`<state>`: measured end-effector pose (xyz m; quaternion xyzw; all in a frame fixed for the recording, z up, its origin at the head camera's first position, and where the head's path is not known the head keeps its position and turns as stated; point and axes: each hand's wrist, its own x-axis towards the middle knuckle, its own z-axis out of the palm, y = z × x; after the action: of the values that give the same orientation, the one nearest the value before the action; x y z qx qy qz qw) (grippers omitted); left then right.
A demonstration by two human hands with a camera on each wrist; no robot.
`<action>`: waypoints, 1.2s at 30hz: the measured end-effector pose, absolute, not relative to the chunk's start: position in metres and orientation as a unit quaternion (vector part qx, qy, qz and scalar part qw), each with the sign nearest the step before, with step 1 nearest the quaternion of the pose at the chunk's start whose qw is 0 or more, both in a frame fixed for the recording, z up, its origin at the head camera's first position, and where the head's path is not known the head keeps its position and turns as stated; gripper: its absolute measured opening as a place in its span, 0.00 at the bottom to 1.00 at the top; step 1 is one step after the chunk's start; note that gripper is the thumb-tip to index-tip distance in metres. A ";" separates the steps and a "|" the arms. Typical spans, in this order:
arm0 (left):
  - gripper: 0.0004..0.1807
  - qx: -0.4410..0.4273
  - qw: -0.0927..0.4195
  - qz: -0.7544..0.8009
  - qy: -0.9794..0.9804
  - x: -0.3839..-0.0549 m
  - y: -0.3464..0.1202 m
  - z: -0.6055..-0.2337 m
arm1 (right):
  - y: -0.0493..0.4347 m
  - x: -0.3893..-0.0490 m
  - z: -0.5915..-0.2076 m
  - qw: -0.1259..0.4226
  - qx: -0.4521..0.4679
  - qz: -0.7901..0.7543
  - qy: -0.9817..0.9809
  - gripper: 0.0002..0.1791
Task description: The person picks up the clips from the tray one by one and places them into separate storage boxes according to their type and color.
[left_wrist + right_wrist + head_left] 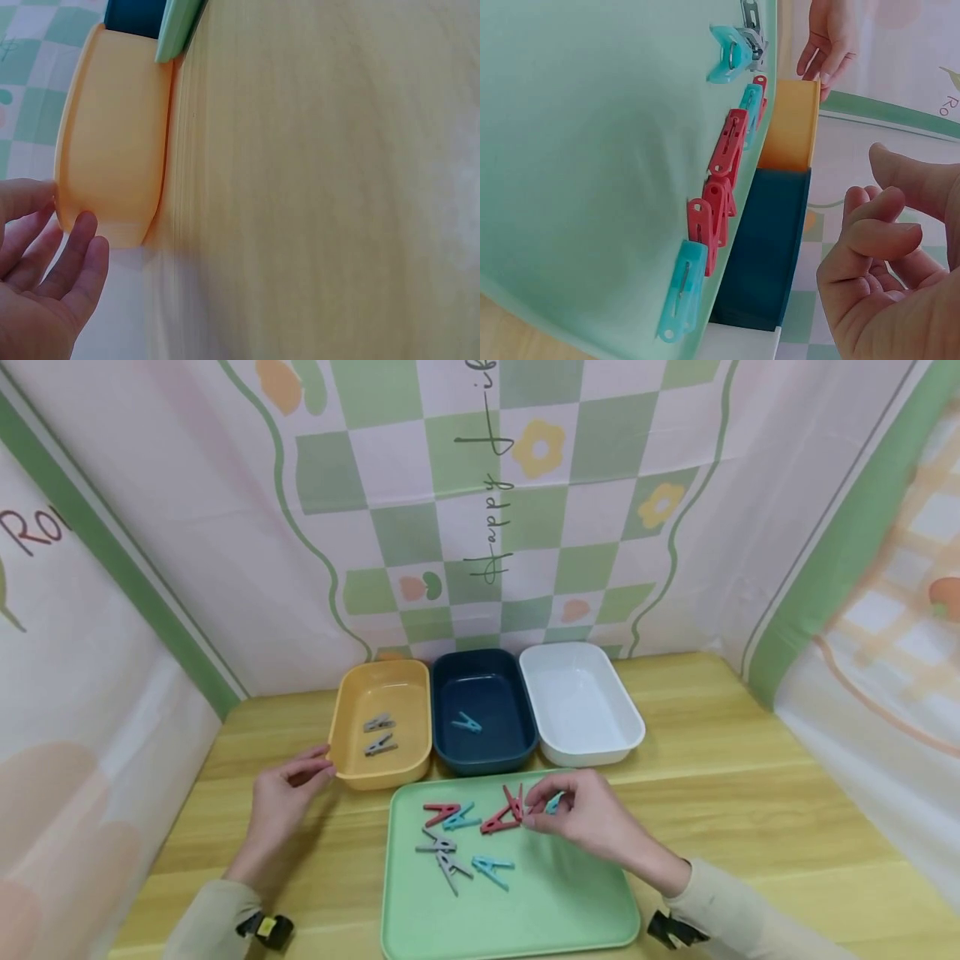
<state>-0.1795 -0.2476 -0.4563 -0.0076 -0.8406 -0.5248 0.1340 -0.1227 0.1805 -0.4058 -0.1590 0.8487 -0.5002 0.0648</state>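
Observation:
My left hand [285, 789] has its fingertips right at the outer left rim of the yellow box [408, 764]; its fingers [75, 255] are loosely bent beside the end wall. Over the upper right of the green tray [562, 910], my right hand [585, 810] has bent fingers, with a gap between thumb and fingertips and nothing held. Closest to it are red clothespins [500, 821] and a light-blue clothespin [682, 292], partly hidden behind the hand in the head view. Two grey clothespins [452, 867] and more light-blue clothespins [492, 870] lie further left on the tray.
Inside the yellow box are two grey clothespins [380, 744]. A dark blue box [480, 764] beside it contains one light-blue clothespin [467, 722]. The white box [592, 753] stands at the right of the row. Behind the wooden table [720, 760] hangs a patterned cloth [465, 527].

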 end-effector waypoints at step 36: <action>0.08 -0.005 0.136 -0.528 -0.838 -0.180 -0.247 -0.456 | 0.158 -0.117 -0.431 0.149 -0.197 -0.460 0.853 0.20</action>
<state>-0.1797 -0.2475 -0.4559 -0.0048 -0.8384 -0.5277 0.1363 -0.1166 0.1577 -0.4309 -0.1974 0.8527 -0.4603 0.1488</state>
